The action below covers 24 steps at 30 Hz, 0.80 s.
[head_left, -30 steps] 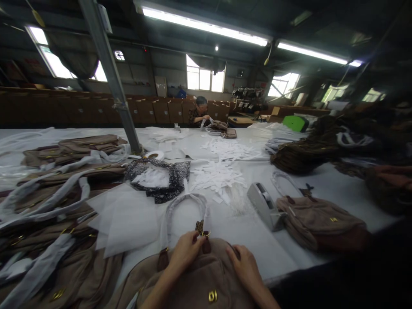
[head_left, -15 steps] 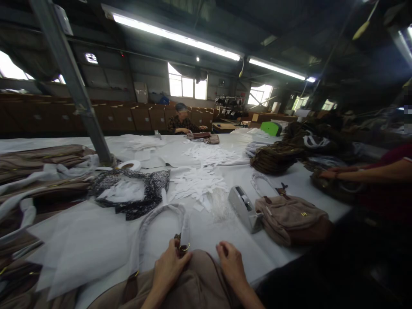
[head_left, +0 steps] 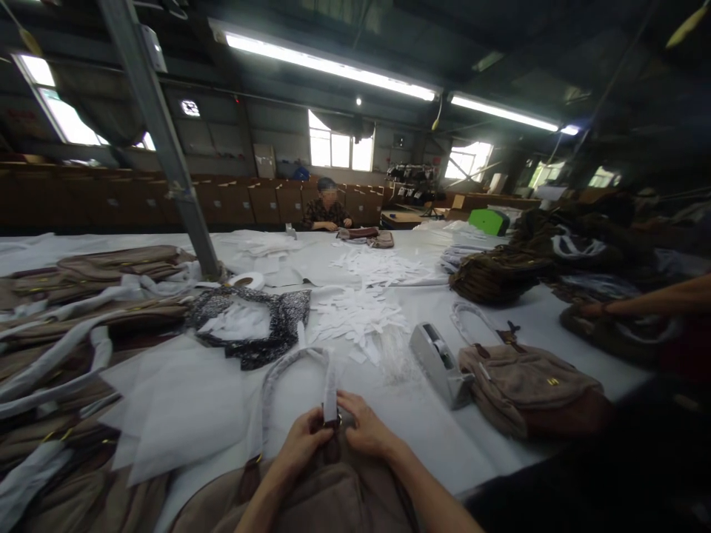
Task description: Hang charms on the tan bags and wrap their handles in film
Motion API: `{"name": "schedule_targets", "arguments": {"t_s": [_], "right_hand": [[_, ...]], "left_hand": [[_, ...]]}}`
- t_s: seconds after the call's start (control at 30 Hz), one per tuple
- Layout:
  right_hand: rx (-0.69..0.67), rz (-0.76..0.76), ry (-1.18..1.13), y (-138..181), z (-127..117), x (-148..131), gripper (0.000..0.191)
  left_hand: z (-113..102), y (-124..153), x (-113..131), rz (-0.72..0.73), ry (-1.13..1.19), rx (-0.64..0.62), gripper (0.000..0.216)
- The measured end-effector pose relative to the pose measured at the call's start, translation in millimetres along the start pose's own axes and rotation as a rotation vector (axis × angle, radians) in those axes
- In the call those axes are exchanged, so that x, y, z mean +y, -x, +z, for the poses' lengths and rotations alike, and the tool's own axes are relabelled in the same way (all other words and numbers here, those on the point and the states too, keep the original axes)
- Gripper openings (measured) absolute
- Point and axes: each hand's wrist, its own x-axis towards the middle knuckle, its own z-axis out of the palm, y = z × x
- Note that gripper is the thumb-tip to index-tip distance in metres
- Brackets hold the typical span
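A taupe handbag point(head_left: 333, 496) lies right in front of me, its arched handle point(head_left: 267, 400) wrapped in white material. My left hand point(head_left: 304, 444) is closed at the handle's right-hand base, thumb and fingers pinched by the small metal ring and brown leather tab. From the other side, my right hand point(head_left: 364, 426) has its fingers on the wrapped handle end just above that ring. The fingertips of both hands nearly meet there and partly hide the fitting. A grey tape dispenser point(head_left: 438, 363) stands to the right of my hands.
Another taupe handbag point(head_left: 533, 392) lies at right. White strips point(head_left: 361, 314) are scattered mid-table, beside a black plastic bag point(head_left: 289, 314). White sheets point(head_left: 183, 407) and stacked bags point(head_left: 83, 326) lie left, near a metal post point(head_left: 167, 141). A person point(head_left: 327, 207) sits opposite; another's arm point(head_left: 655, 296) reaches in.
My right hand has come left from above the table onto the handle end, joining my left hand. The view has turned slightly left. The arm at right still handles a dark bag.
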Motion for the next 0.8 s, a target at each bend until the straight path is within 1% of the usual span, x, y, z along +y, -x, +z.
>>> {"name": "schedule_targets", "arguments": {"t_s": [0.07,0.13,0.2,0.3,0.37,0.47,0.53,0.57,0.63,0.67,0.7,0.73,0.8], "right_hand": [[-0.072,-0.038,-0.075,-8.6,-4.4,-7.3,0.065],[-0.146,-0.033,-0.128,-13.1,-10.0,-13.5,0.054],[-0.189,-0.028,-0.105,-15.3,-13.5,-14.8,0.04],[-0.162,-0.069,0.053,-18.1,-14.8,-8.0,0.023],[-0.144,-0.097,0.19,-20.5,-15.5,-3.0,0.018],[-0.121,-0.089,0.342,-23.9,-18.7,-2.5,0.01],[-0.108,-0.068,0.374,-25.3,-21.6,-6.7,0.009],[-0.108,-0.052,0.374,-25.7,-22.9,-9.3,0.015],[-0.125,-0.003,0.36,-25.8,-24.4,-14.3,0.035],[-0.143,0.011,0.349,-25.6,-24.5,-16.2,0.041],[-0.163,0.011,0.329,-25.1,-24.2,-17.7,0.042],[-0.185,-0.002,0.298,-24.5,-23.3,-18.8,0.037],[-0.219,-0.039,0.205,-22.4,-20.2,-20.1,0.022]], "left_hand": [[-2.8,3.7,0.5,0.003,0.108,-0.065,0.03],[-5.1,7.5,3.4,-0.01,0.162,-0.11,0.033],[-6.6,10.5,7.6,-0.013,0.184,-0.133,0.037],[-7.6,11.4,11.9,0.028,0.173,-0.13,0.036],[-7.5,9.0,11.3,0.054,0.108,-0.092,0.035],[-7.2,3.0,5.0,0.05,0.0,-0.035,0.034],[-7.1,-0.5,-1.0,0.062,0.0,-0.014,0.033],[-7.1,-1.6,-3.6,0.074,0.025,-0.009,0.032],[-7.0,-1.7,-7.0,0.085,0.105,-0.011,0.034],[-6.9,-0.9,-7.5,0.079,0.154,-0.021,0.036],[-6.7,0.4,-7.2,0.065,0.203,-0.034,0.038],[-6.6,1.8,-6.4,0.05,0.245,-0.043,0.041],[-6.5,4.4,-4.4,0.035,0.306,-0.048,0.044]]}}
